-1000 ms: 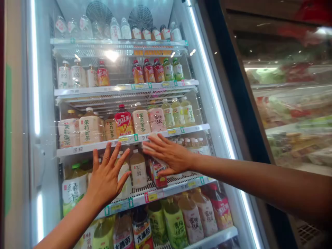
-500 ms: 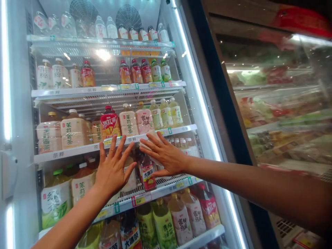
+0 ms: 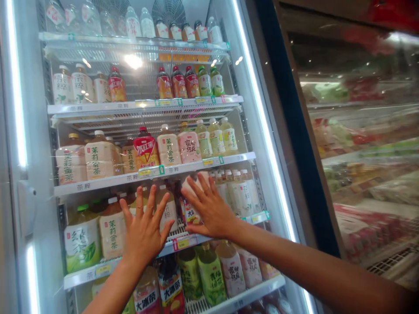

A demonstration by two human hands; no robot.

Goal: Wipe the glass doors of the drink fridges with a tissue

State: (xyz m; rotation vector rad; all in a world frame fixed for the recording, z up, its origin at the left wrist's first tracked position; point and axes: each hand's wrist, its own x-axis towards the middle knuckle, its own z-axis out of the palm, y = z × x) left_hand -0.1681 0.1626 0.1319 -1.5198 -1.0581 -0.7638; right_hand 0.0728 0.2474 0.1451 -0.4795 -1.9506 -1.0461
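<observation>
Head view puts us before a lit cooler (image 3: 42, 244) stocked with bottled tea; our left hand (image 3: 145, 233) is spread wide, fingers up, palm flat toward the glass, gripping nothing; our right hand (image 3: 209, 209) is likewise open and empty, fingers fanned up and to the left, just beside the left one but not touching it; both seem to lie on the glass, though we cannot tell contact for sure; both sit over the third shelf down, below the white rail (image 3: 98, 182); between them a pale bottle (image 3: 169, 209) stands upright behind the glass; a small red bottle (image 3: 190, 214) shows by the right hand's thumb; a yellow tag (image 3: 183, 243) sits below the gap between the hands; a green bottle (image 3: 81, 244) stands well to the left; a blurred cabinet (image 3: 360, 152) stands to the right of the cooler.
</observation>
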